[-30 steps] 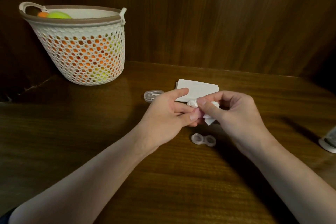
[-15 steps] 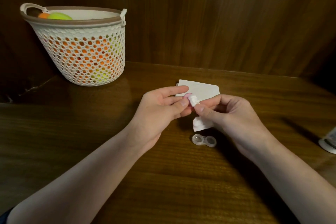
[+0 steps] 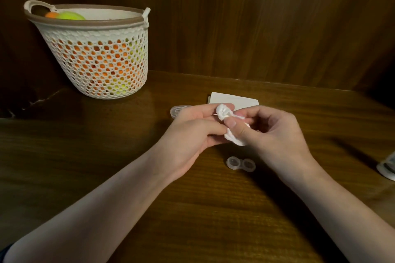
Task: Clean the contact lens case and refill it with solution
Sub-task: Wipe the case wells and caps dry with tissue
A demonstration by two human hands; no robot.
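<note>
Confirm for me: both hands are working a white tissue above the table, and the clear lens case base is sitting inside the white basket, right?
Not quite. The head view shows the lens case base lying on the wooden table, just below the hands, not in the basket, which stands far to the left. The rest holds: the left hand and right hand both grip the white tissue above the table.

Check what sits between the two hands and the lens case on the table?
Nothing: in the head view only bare table separates the lens case from the left hand and right hand holding the tissue.

No text, label or number can be read anywhere.
</note>
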